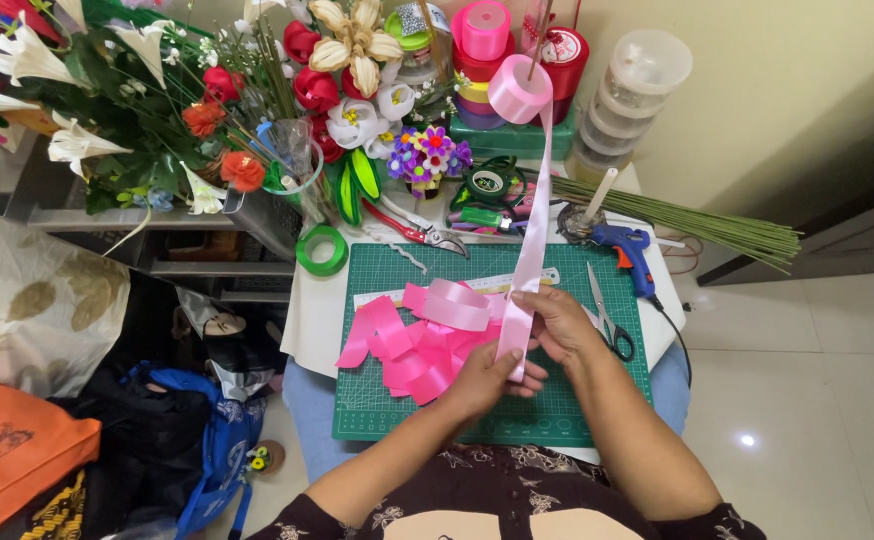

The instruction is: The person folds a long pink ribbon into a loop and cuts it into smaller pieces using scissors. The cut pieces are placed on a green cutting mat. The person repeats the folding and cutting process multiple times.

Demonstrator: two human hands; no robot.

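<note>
Tabletop (302,320) comes first as the largest thing, and almost all of it is covered by a green cutting mat (557,410). Behind the mat stands a big bunch of artificial flowers (157,110), and to the right of them a stack of ribbon spools (482,60). Green wire stems (697,225) lie in a bundle along the right back edge. On the mat there is a pile of cut pink pieces (407,350), some darker and some lighter. A long pale pink ribbon (535,200) runs from its spool (519,88) down to the hands.

Smaller things come next: a blue glue gun (629,252) near the right back corner of the mat, scissors (605,315) lying just beside the right hand, and a green tape roll (322,250) at the left back corner.

The right hand (562,325) pinches the ribbon from the right side, its grip closed on the strip. The left hand (482,380) holds the free lower end, thumb on top, so its grip is closed on the same ribbon too.

I think a few things can go wrong. If the hands pull too hard, the spool may roll off the stack and bring other spools down. The smooth ribbon may slip between the fingers, and then the length becomes wrong. The scissors are very near the right wrist, so a fast movement can hit them.
</note>
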